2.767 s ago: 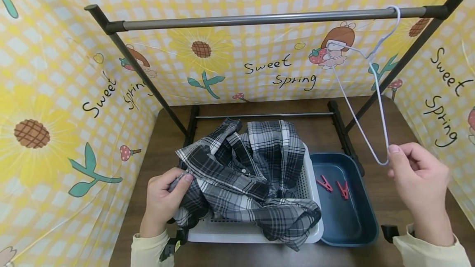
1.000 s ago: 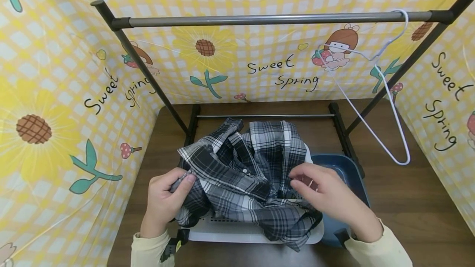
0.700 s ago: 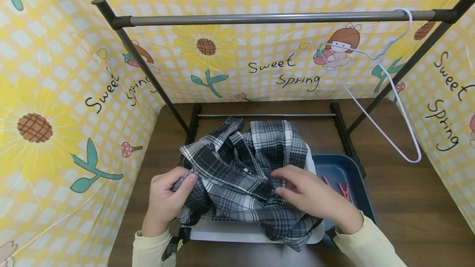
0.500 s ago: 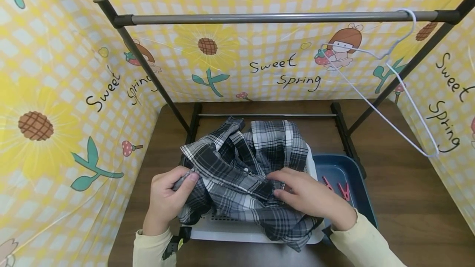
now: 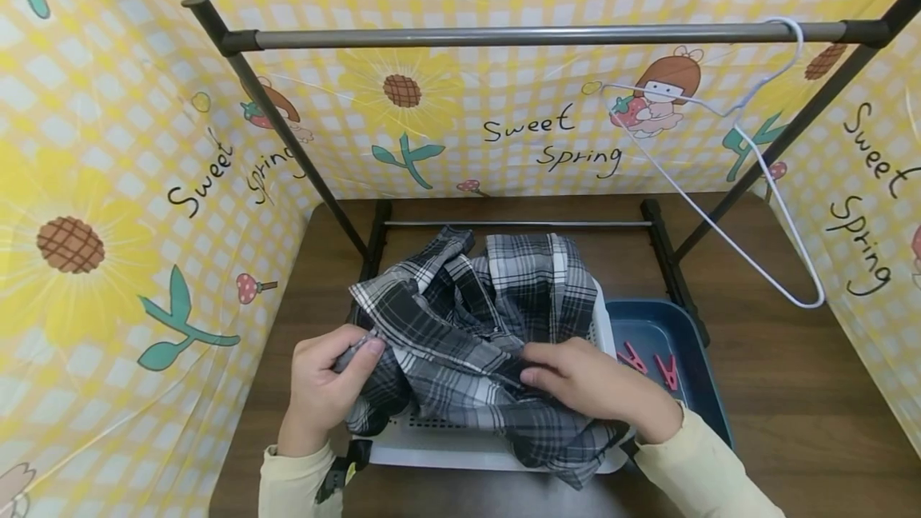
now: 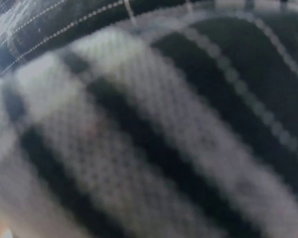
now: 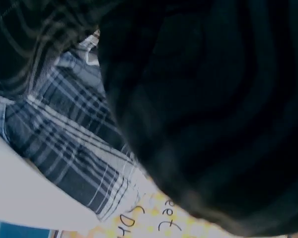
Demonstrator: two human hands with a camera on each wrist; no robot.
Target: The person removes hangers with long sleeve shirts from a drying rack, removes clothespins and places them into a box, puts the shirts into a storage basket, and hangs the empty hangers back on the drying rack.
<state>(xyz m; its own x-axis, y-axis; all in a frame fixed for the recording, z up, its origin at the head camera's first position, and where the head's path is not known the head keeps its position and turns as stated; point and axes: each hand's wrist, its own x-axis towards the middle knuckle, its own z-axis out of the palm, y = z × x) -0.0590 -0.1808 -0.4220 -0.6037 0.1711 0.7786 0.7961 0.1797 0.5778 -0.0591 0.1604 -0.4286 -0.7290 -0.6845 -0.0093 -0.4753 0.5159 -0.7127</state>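
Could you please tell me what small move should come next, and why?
Perhaps lift the plaid shirt gently: the left hand pinches one side, the right hand holds folds nearer the middle, and it lies bunched over the white basket.

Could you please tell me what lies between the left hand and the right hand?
In the head view, the plaid shirt, bunched over the white basket, lies between the left hand and the right hand.
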